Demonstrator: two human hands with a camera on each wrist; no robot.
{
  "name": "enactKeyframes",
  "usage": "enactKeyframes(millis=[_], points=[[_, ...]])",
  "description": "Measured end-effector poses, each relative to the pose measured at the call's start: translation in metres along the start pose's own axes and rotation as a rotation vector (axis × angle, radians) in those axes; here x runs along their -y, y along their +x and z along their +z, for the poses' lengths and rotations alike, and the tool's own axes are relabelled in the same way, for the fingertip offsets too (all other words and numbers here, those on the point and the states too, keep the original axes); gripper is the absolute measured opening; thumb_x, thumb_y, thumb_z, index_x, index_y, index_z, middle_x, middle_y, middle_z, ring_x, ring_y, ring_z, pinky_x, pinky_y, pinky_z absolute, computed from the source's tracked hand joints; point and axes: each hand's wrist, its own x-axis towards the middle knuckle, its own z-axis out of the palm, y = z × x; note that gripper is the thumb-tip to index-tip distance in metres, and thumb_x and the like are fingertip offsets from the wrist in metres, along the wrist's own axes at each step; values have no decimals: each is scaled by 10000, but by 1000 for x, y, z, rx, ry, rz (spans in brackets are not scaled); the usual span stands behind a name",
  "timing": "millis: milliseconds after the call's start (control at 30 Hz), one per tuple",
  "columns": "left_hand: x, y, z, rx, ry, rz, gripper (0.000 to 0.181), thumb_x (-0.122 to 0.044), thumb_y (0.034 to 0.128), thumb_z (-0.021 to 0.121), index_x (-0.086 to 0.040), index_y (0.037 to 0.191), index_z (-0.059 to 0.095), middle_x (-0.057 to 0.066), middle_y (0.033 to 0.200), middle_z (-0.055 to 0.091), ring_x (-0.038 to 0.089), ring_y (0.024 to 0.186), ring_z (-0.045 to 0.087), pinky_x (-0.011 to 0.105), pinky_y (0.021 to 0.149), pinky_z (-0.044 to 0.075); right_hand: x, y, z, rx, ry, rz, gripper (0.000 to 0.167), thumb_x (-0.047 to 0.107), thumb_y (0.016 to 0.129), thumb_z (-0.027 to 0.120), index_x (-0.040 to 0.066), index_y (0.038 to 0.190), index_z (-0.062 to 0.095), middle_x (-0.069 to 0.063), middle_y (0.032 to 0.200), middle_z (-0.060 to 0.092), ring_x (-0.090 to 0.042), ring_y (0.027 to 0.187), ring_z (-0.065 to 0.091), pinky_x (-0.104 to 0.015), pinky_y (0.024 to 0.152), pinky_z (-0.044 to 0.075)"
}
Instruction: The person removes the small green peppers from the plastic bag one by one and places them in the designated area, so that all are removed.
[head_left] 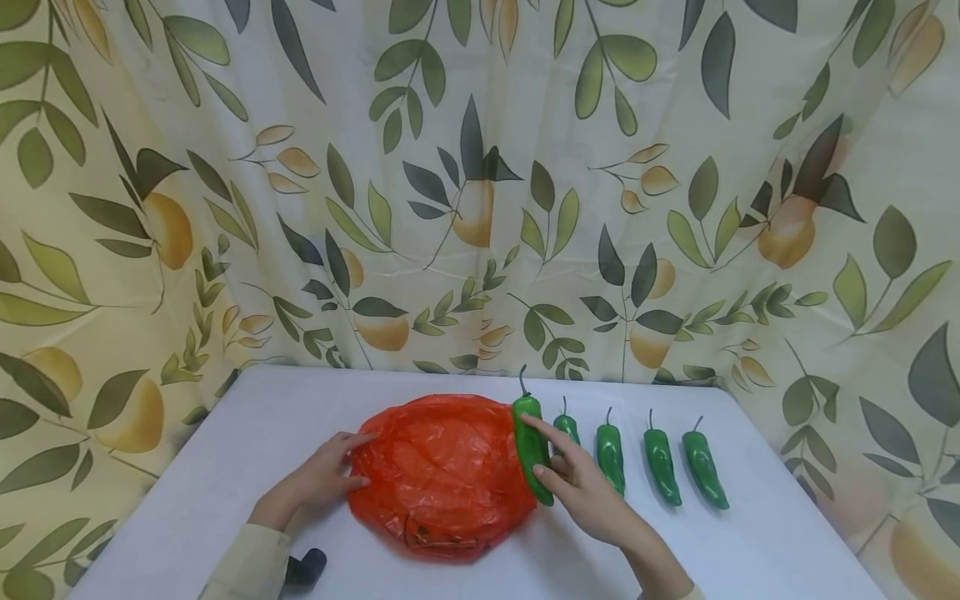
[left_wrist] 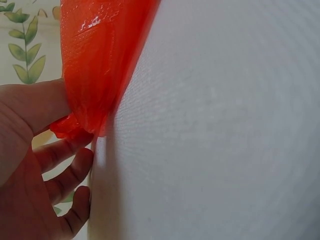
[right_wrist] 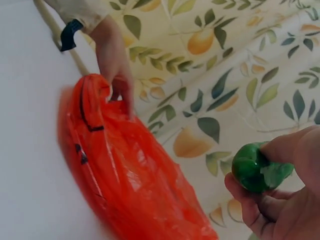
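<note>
A red plastic bag [head_left: 442, 467] with black markings lies spread on the white table. At its left side, my left hand [head_left: 318, 475] grips the edge between thumb and fingers; the left wrist view shows the thumb on the red plastic [left_wrist: 100, 65], the other fingers bent below. My right hand [head_left: 592, 496] pinches a green chili pepper [head_left: 531, 450] with a thin stem, raised by the bag's right rim. In the right wrist view the pepper [right_wrist: 250, 170] is seen end-on between thumb and fingers, apart from the bag.
To the right lie several more green peppers in a row, among them a middle one [head_left: 610, 454] and the outermost one [head_left: 705, 471]. One is partly hidden behind my right hand. A dark strap-like piece [head_left: 305, 568] is by my left wrist. A leaf-and-fruit patterned curtain [head_left: 480, 208] hangs behind the table.
</note>
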Motion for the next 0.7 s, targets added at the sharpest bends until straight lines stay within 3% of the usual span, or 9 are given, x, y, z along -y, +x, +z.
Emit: enactKeyframes(millis=[133,333,600,700], points=[[1,0,0,-2,4,4,671,-200,844,814,-195,1457,539,104,1380,534,307,1255,539,572,1036,520,1,-2,-12,-45,-20,4,590,73,1028,541,256,1559,362,-284,1531,397,-458,1231,612,-323,829,635],[-3,-3,-2,-3,-2,-21,671,-205,845,812,-199,1457,536,107,1370,538,323,1264,537,580,1020,527,2,-6,-32,-95,-110,23,600,50,1025,543,268,1556,369,-268,1551,376,-448,1202,625,-347,815,641],[-2,-2,-1,-2,-8,-23,678,-201,843,814,-201,1460,535,115,1360,543,337,1266,541,569,1007,541,-3,-20,-60,-148,-248,44,610,36,1015,549,255,1557,378,-256,1522,412,-249,930,608,-252,686,578],[-1,-2,-1,2,-6,-23,679,-204,846,812,-199,1464,531,120,1378,536,344,1275,537,572,1008,540,-4,-26,-70,-162,-285,45,601,37,1020,540,233,1563,374,-252,1547,394,-235,929,612,-250,673,571]])
